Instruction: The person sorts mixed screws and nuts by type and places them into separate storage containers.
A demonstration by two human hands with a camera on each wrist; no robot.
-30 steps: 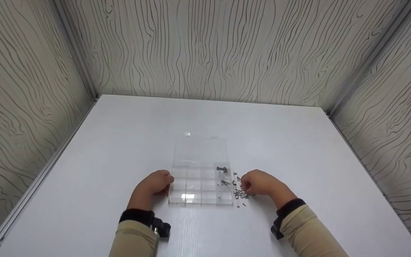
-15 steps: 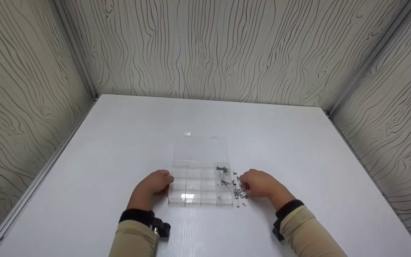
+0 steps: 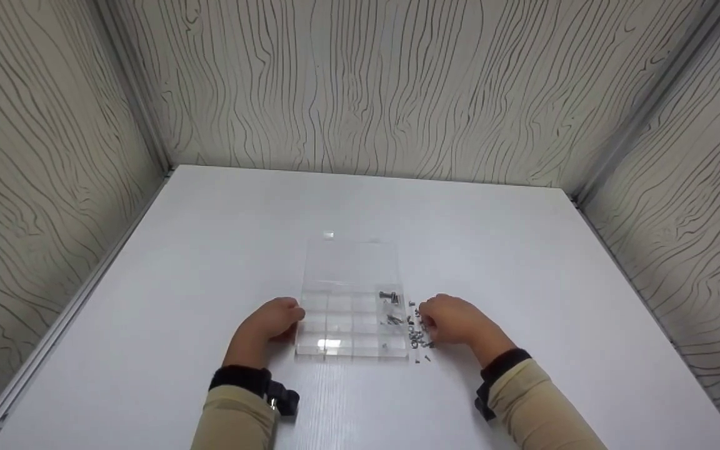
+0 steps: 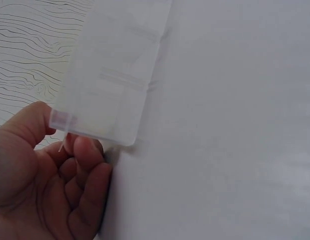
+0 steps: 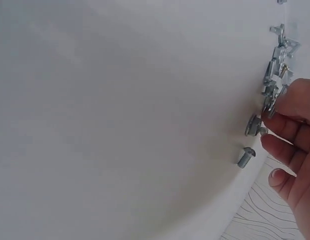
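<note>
A clear box with a grid of compartments lies open on the white table, its lid folded flat on the far side. The left hand steadies the box at its left edge, fingers curled against the near corner, thumb beside the wall. The right hand is down in the loose pile of screws just right of the box; in the wrist view its fingertips pinch at one small piece in the pile, though which piece cannot be made out. Sorting seems at an early stage: only the right-hand column holds a few screws, the other compartments look bare, and most of the pile lies on the table. One screw sits a little apart from the rest. The clear walls and glare make compartment edges hard to read, and the hand hides part of the pile from the head view.
</note>
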